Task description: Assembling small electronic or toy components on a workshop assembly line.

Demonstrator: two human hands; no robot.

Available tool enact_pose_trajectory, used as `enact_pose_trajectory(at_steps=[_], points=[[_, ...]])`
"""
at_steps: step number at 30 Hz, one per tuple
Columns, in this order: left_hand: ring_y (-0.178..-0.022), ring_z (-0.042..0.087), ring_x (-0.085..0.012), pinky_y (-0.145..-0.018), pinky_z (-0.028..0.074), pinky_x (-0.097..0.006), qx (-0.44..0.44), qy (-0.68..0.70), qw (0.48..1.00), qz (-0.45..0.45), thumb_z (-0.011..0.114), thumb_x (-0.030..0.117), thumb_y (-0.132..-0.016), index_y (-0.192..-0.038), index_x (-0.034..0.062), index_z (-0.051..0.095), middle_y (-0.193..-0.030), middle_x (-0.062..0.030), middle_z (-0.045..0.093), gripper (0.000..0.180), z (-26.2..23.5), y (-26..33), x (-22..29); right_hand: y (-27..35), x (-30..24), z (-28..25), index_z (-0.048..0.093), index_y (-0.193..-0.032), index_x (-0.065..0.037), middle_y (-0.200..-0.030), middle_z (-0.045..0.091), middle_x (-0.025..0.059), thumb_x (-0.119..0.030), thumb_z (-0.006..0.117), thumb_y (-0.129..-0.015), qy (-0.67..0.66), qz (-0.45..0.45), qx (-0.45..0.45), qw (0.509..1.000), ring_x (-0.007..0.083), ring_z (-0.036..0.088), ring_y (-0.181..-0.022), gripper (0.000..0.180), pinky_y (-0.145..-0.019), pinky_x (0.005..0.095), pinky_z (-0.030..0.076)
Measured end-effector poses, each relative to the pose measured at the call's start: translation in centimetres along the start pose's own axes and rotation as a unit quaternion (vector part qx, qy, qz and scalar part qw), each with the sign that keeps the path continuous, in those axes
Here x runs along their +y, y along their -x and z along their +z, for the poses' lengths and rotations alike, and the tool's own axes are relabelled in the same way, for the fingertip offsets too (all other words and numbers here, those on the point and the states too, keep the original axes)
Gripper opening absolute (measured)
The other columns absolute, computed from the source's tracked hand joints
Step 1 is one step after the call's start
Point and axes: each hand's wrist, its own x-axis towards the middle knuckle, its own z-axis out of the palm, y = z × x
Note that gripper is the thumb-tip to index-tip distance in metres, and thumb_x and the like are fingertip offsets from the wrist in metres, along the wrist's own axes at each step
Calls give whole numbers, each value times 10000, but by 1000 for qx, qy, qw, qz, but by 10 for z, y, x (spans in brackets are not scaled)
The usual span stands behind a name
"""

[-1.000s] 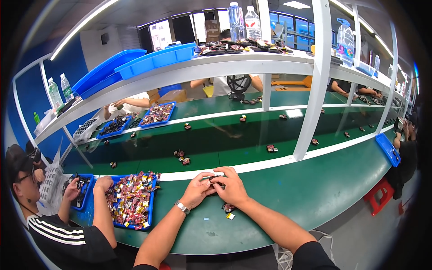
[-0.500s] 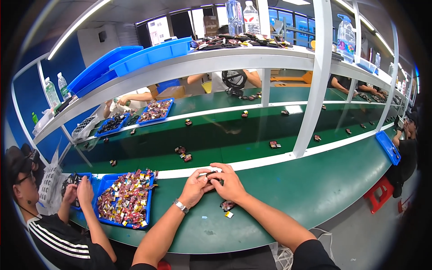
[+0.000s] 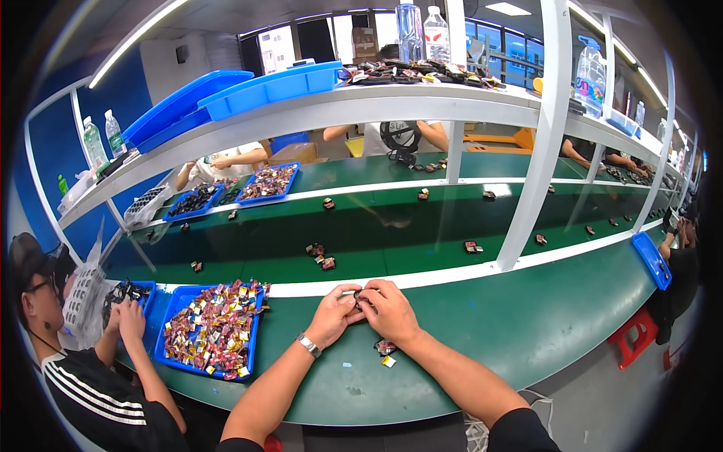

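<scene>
Over the green work surface [image 3: 452, 331], my left hand [image 3: 329, 316] and my right hand [image 3: 393, 315] meet fingertip to fingertip. Between them they pinch a small black part [image 3: 358, 295], mostly covered by the fingers, so its exact kind does not show. Just beside my right wrist lies a small dark-red and black electronic piece [image 3: 385, 346] with a white-and-yellow tab [image 3: 388, 361]. To the left of my left hand stands a blue tray [image 3: 160, 343] heaped with small red wired pieces [image 3: 211, 331] bearing white and yellow tabs.
A co-worker [image 3: 90, 392] sits at the left, hands at a blue tray of black parts [image 3: 129, 292]. Beyond a white rail [image 3: 301, 288], a green conveyor [image 3: 376, 256] carries scattered pieces. A white post [image 3: 536, 151] rises right of my hands, supporting an overhead shelf [image 3: 316, 109].
The whole view has shifted slightly, moving the scene to the right. My right fingers have curled in more around the black part. The co-worker's hands have come closer together.
</scene>
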Motion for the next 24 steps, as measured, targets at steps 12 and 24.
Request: enact_pose_trajectory(at_steps=[12,24], points=[[-1020,626,-172,-966,536,-384,16,-4,1000,-3,465,33,-982,-1226,18,471,-1068,-96,625,245,7,2,1,2,0,5,664,-912,-32,-942,616,77,-24,706,-776,14,10,12,1000,256,610,-876,142,-752,358,518],[-935,668,-186,-711,609,-299,86,-178,979,50,493,56,-990,-1146,11,510,-1052,-137,664,163,6,-6,-13,2,10,5,660,-1023,-6,-956,652,140,-9,635,-829,-178,221,-33,958,249,680,-796,195,-722,329,561]])
